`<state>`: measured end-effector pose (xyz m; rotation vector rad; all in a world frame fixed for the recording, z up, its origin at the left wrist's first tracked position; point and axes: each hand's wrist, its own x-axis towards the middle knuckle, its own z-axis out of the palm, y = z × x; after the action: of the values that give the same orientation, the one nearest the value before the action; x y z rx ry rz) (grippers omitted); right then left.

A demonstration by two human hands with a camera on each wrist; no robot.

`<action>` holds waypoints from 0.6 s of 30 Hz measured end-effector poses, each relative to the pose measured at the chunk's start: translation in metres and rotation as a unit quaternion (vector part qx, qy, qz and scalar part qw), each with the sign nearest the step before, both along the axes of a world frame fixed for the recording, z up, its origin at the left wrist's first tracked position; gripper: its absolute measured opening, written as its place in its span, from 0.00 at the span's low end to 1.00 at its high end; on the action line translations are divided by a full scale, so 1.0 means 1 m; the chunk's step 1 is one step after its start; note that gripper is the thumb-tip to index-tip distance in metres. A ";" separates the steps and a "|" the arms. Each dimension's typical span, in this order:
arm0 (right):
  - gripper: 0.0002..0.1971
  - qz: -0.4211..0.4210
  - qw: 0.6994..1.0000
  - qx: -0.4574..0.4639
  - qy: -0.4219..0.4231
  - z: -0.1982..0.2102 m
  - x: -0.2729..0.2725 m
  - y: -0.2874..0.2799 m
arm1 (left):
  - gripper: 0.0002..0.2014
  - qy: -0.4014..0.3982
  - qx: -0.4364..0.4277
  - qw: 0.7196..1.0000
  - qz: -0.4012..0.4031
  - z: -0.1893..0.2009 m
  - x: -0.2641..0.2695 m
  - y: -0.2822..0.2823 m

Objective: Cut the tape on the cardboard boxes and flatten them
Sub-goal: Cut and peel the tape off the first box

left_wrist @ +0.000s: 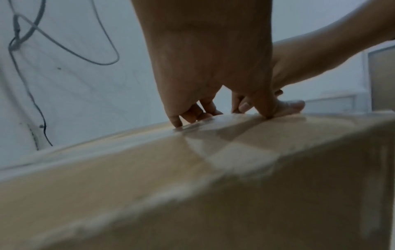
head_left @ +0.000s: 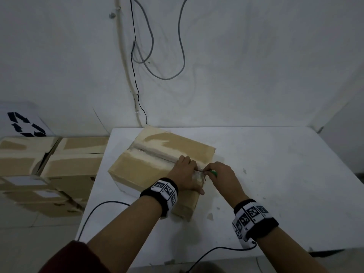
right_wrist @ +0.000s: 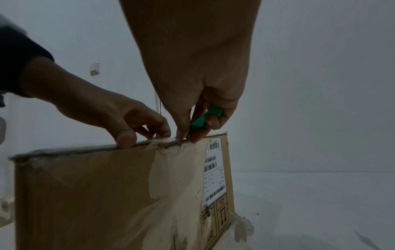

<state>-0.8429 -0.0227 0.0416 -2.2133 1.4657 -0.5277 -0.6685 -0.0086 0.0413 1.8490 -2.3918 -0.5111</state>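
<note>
Right hand (right_wrist: 198,108) grips a green plastic cutter (right_wrist: 203,120) at the taped brown cardboard box (head_left: 157,166) seam; left hand (head_left: 185,174) presses fingertips on top, near the desk (head_left: 275,174)'s left edge.

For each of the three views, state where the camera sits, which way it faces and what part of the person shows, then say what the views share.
Head: worn on the head, facing forward and down at the cardboard box on the white table; both forearms, left hand and right hand show.
Left wrist: looks along the left hand, fingers pressing the box top; the right hand shows behind.
Right wrist: looks along the right hand gripping a green cutter at the box's top edge; the left hand shows too.
Shared: all show the box and both hands.
</note>
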 end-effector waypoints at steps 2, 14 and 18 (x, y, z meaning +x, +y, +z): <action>0.05 -0.002 1.000 0.008 -0.006 0.000 -0.005 0.000 | 0.42 -0.017 0.027 0.999 0.004 0.004 -0.003 -0.004; 0.01 -0.113 0.951 0.170 -0.231 0.001 -0.017 0.009 | 0.39 0.094 0.055 0.993 0.038 0.001 -0.003 0.003; 0.03 -0.141 0.933 0.225 -0.244 0.000 -0.018 0.006 | 0.37 0.108 0.064 0.992 0.025 0.003 -0.004 0.003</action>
<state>-0.8606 -0.0172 0.0417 -1.4026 1.4520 -0.6913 -0.6727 -0.0058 0.0440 1.7917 -2.2133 -0.8306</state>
